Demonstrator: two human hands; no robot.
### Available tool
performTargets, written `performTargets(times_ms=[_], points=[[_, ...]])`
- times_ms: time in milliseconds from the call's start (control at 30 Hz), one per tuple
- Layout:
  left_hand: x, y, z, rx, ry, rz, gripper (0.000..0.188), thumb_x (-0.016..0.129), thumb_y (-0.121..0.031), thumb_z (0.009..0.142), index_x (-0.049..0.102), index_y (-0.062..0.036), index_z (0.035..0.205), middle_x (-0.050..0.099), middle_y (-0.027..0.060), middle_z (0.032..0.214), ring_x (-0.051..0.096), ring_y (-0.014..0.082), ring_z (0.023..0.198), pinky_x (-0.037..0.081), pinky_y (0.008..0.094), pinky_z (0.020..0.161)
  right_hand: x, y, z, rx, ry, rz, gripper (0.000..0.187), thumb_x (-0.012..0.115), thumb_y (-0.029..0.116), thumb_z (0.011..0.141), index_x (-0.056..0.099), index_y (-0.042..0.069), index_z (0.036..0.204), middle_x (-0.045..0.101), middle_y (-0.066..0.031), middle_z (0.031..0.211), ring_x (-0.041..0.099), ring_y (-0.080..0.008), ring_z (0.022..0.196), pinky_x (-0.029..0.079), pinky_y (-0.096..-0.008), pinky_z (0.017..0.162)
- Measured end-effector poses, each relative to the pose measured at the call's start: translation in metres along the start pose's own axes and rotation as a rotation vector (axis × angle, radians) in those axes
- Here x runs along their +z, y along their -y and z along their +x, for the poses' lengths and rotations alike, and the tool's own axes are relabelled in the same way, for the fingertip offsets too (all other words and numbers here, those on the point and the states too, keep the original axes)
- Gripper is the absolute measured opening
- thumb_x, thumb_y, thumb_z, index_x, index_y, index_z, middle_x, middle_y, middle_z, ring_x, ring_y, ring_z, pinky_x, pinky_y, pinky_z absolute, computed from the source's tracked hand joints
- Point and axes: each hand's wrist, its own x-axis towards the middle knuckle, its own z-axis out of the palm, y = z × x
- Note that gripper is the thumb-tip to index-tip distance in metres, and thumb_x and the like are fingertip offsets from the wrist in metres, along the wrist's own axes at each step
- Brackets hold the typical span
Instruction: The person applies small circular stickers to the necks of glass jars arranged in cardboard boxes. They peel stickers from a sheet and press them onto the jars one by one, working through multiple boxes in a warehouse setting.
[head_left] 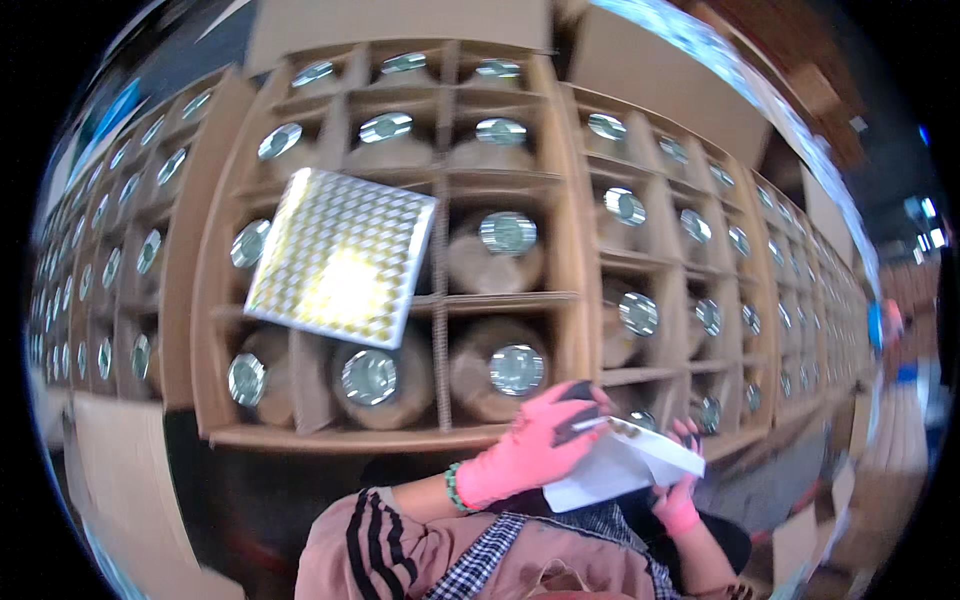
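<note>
My left hand (535, 440), in a pink glove with dark fingertips and a green bead bracelet at the wrist, is closed on the upper left edge of a white sheet (600, 475). A few small gold-brown spots show along that edge. My right hand (678, 490), also gloved in pink, grips the sheet's right side, its fingers partly behind it. The sheet is tilted and bent in front of my body. To the left, a sheet of round gold stickers (340, 260) lies across the dividers and bottles of an open carton (330, 438).
Clear glass bottles (508, 235) stand upright in the carton's cardboard cells. More cartons of bottles adjoin it at right (680, 265) and left (185, 300). Raised flaps (400, 22) line the far side. A loose cardboard flap (130, 480) hangs at lower left.
</note>
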Motion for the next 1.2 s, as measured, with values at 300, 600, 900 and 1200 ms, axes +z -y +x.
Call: performTargets(times_ms=[300,600,900,1200], points=[[0.007,-0.007,0.005,-0.057,0.079,0.113,0.012,0.058,-0.007,0.073,0.059,0.0025,0.08,0.061,0.0122,0.087,0.056,0.0244,0.083,0.043,0.0319,0.076,0.006,0.013,0.008,0.141,-0.177,-0.114,0.043,0.046,0.025,0.067,0.05,-0.007,0.096,0.049,-0.0194,0.109,0.043,-0.0399,0.106,0.034,-0.0479,0.089],[0.015,-0.007,0.002,-0.092,0.004,0.151,0.007,0.056,-0.002,0.074,0.058,0.0038,0.076,0.06,0.0132,0.087,0.055,0.0224,0.08,0.042,0.0284,0.074,0.013,0.01,0.005,0.13,-0.185,-0.127,0.043,0.051,0.024,0.064,0.052,-0.002,0.097,0.048,-0.0174,0.11,0.044,-0.0365,0.104,0.035,-0.0466,0.088],[0.016,0.013,0.001,-0.37,-0.426,-0.153,0.025,0.062,-0.017,0.077,0.055,-0.0015,0.095,0.058,0.005,0.086,0.054,0.013,0.077,0.044,0.0235,0.069,0.001,0.004,0.001,0.056,-0.189,0.009,0.049,0.056,0.032,0.072,0.048,0.005,0.112,0.047,-0.0104,0.116,0.04,-0.0294,0.113,0.033,-0.0425,0.091],[0.025,0.007,-0.003,-0.249,-0.391,-0.099,0.027,0.057,-0.023,0.081,0.058,0.0004,0.095,0.06,0.0095,0.092,0.06,0.0211,0.078,0.051,0.0333,0.067,0.018,-0.007,-0.018,-0.092,-0.427,0.302,0.03,0.058,0.025,0.074,0.055,0.002,0.093,0.052,-0.0142,0.099,0.049,-0.0297,0.093,0.039,-0.0402,0.084]])
